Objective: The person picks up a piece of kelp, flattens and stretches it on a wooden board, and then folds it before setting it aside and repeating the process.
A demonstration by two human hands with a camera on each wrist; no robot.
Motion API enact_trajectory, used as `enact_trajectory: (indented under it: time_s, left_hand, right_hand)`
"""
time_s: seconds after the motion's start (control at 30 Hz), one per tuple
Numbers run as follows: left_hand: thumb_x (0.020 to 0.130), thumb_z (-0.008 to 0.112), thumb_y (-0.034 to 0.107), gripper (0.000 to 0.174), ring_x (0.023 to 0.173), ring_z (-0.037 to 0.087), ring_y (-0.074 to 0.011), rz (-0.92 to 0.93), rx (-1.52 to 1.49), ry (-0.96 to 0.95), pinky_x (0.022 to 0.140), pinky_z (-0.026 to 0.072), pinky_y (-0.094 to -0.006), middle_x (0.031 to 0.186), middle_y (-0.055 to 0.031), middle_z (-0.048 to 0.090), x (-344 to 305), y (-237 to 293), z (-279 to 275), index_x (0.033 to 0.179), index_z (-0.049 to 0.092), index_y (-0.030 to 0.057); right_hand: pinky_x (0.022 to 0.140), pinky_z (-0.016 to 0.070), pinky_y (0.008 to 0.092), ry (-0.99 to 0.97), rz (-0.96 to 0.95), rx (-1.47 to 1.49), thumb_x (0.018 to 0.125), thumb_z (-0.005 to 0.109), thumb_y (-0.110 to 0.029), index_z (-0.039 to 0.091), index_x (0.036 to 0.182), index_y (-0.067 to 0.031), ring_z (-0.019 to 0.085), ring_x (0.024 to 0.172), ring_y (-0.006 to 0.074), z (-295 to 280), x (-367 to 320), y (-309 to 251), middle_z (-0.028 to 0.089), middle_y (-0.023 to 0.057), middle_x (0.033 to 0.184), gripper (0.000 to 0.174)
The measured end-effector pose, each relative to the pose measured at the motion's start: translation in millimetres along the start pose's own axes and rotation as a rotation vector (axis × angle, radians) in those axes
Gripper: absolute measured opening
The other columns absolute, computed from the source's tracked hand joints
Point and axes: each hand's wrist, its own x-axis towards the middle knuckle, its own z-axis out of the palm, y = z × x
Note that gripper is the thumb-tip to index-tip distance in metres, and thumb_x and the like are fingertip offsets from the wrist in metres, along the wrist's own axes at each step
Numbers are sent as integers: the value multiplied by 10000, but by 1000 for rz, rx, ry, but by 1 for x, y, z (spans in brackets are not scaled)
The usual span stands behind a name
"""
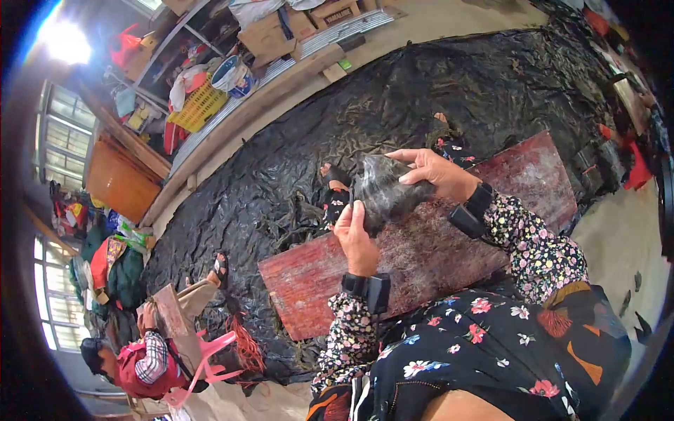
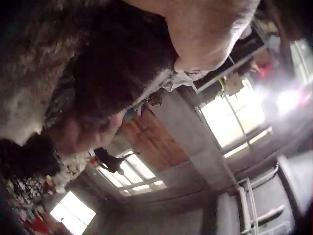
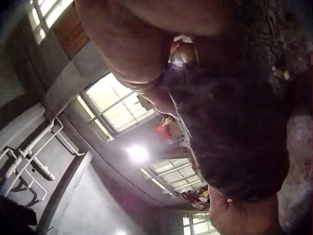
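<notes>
A dark, thin, shiny sheet (image 1: 390, 191) is held up between both hands, above a reddish worn board (image 1: 435, 245). At its lower left edge the left hand (image 1: 359, 242) pinches it, thumb on top. The right hand (image 1: 448, 175) grips its upper right side with thumb and fingers. In the left wrist view the sheet (image 2: 122, 58) looks dark brown beside the left hand (image 2: 205, 29). The right wrist view shows the sheet (image 3: 230, 122) stretched below the right hand (image 3: 127, 44), with the left hand (image 3: 244, 215) at its far end.
Black crumpled plastic sheeting (image 1: 281, 161) covers the floor around the board. A seated person in a red vest (image 1: 151, 365) works at another board at the lower left, near a pink stool (image 1: 203, 365). Shelves, a yellow crate (image 1: 200, 105) and cardboard boxes (image 1: 267, 42) line the wall.
</notes>
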Motion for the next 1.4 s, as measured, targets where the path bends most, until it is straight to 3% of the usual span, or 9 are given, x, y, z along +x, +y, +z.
enact_trajectory:
  time_s: [0.23, 0.33, 0.5, 0.6, 0.73, 0.87, 1.07, 1.2, 1.4]
  left_hand:
    - [1022, 576, 221, 221, 823, 631, -91, 23, -49, 29, 758, 501, -255, 969, -19, 700, 30, -1, 1, 996, 674, 24]
    - [1036, 551, 220, 264, 729, 556, -71, 2, -60, 64, 662, 456, -272, 856, 27, 654, 31, 1, 8, 873, 628, 28]
    - [1050, 509, 195, 339, 608, 389, -74, 536, 752, 204, 549, 329, -299, 634, 24, 458, 42, -2, 15, 775, 526, -2]
    - [1037, 531, 174, 356, 560, 356, -95, 578, 824, 193, 514, 303, -310, 583, 14, 412, 58, -3, 3, 730, 511, -5]
    - [1005, 534, 87, 248, 580, 400, -106, 55, 243, 10, 552, 349, -288, 635, 13, 491, 70, -21, -28, 778, 550, -12]
    - [1025, 560, 202, 310, 1021, 632, -108, -46, 206, -273, 895, 493, -273, 1189, -55, 670, 30, -12, -25, 1249, 608, -7]
    - [1023, 575, 155, 214, 883, 594, -60, 216, 163, -12, 784, 464, -235, 1015, 19, 692, 22, -25, -9, 1085, 689, -15]
    - [1003, 609, 176, 232, 668, 521, -49, 523, 923, 96, 604, 432, -274, 768, 17, 669, 28, -10, -8, 983, 704, -34]
    - [981, 654, 202, 304, 563, 429, -61, 397, 589, 68, 531, 359, -295, 624, 41, 563, 44, -24, -10, 750, 640, 4]
  right_hand:
    - [959, 507, 324, 155, 10, 344, 938, 665, -93, 510, 1396, -14, 642, 1056, 136, -7, -8, 25, 681, 40, 1184, 490]
    - [905, 497, 280, 218, -118, -84, 1020, 589, -242, 660, 1203, -10, 611, 1010, 83, 18, -19, 46, 688, -33, 1089, 304]
    - [604, 394, 263, 469, -125, -480, 1027, 588, -293, 673, 833, -4, 414, 694, 23, 21, -15, 37, 547, -98, 776, 358]
    - [620, 409, 257, 510, -51, -224, 1017, 597, -314, 702, 848, -8, 468, 686, 28, 25, -15, 52, 605, -76, 784, 366]
    - [675, 460, 260, 513, 0, 131, 1002, 617, -307, 731, 876, -16, 595, 727, 58, 26, -3, 49, 699, -23, 835, 337]
    - [689, 518, 299, 438, 64, 324, 999, 618, -301, 718, 926, -33, 664, 759, 111, 1, 9, 36, 723, 16, 873, 295]
    - [683, 464, 234, 159, -62, -409, 985, 644, -274, 718, 928, -4, 574, 782, 32, 11, -18, 37, 678, -50, 851, 285]
    - [717, 432, 225, 298, -59, -126, 979, 650, -230, 722, 901, 3, 530, 778, 16, -9, -19, 57, 656, -71, 838, 255]
    - [842, 471, 240, 269, -57, 90, 993, 623, -206, 687, 1099, -18, 578, 913, 35, 2, -15, 60, 685, -52, 1036, 225]
